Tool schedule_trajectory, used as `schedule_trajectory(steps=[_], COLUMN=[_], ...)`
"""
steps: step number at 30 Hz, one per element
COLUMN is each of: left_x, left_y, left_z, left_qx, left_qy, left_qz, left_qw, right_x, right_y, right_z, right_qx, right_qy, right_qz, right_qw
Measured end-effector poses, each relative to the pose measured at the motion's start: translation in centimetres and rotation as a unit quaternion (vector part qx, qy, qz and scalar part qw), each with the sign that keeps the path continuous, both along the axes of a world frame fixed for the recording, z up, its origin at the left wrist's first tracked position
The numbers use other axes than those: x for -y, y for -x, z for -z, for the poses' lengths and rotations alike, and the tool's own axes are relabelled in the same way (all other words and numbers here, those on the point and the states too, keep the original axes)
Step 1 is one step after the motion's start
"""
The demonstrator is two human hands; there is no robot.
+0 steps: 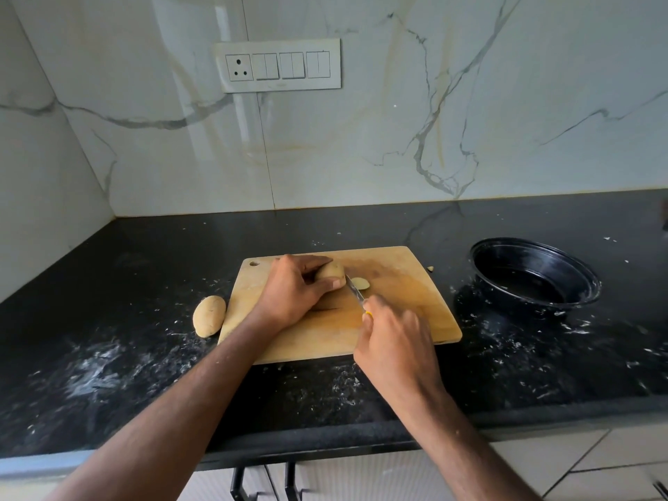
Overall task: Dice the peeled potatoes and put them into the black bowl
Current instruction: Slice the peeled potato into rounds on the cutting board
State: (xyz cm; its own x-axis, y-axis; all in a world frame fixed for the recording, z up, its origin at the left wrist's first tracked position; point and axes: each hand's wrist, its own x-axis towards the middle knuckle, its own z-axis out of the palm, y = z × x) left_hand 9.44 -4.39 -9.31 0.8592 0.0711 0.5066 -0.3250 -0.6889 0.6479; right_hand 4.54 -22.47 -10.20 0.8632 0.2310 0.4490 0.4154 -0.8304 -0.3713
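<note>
1. Black stone countertop (108, 356), speckled with white smears and scraps, runs under a marble-look wall; cabinet fronts show at 6 o'clock.
2. Right hand (395, 341), nearest, enters from 5 o'clock. Fingers are curled tight round the handle of a knife (356, 292); a bit of yellow handle shows at the knuckles. Blade points toward 11 o'clock, tip at the cut face of the potato.
3. Left hand (296, 292), from 7 o'clock, clamps the potato on the board (330, 271): thumb on the near side, fingers over the top and far side, fingertips close to the blade.
4. Key relation: that potato's long axis runs roughly 9 to 3 o'clock and the blade crosses it at its 3 o'clock end, so each stroke takes a round off that end. Judgement: the holding fingers must retreat toward 9 o'clock as cuts advance.
5. One slice (360, 283) lies flat just beyond the blade, on the wooden cutting board (415, 312).
6. Second whole potato (209, 316) rests on the counter against the board's 9 o'clock edge, uncut.
7. Black bowl (535, 274) sits at 3 o'clock, apart from the board; no pieces visible inside. Small scrap (430, 269) lies off the board's far right edge.
8. Far wall, 12 o'clock: switch panel (278, 65).
9. Judgement: slicing stage, dicing barely started.
</note>
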Motion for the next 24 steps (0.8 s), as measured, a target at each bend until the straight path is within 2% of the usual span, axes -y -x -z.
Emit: schedule_trajectory(steps=[6,14,24], left_x=[-0.6,-1.0,-0.7], left_y=[0.0,-0.4,0.2], left_z=[0.1,0.6,-0.1], left_qx=[-0.018,-0.033,-0.003], left_qy=[0.018,-0.002,0.008], left_qz=[0.033,0.018,0.002], left_qw=[0.999,0.999,1.000], right_x=[-0.3,-0.3,-1.5], right_y=[-0.1,-0.4,-1.7], right_z=[0.3,0.4,-1.3], right_qx=[-0.014,0.006,0.079], right_qy=[0.007,-0.020,-0.074], right_qz=[0.012,0.027,0.022], right_qw=[1.000,0.999,0.994])
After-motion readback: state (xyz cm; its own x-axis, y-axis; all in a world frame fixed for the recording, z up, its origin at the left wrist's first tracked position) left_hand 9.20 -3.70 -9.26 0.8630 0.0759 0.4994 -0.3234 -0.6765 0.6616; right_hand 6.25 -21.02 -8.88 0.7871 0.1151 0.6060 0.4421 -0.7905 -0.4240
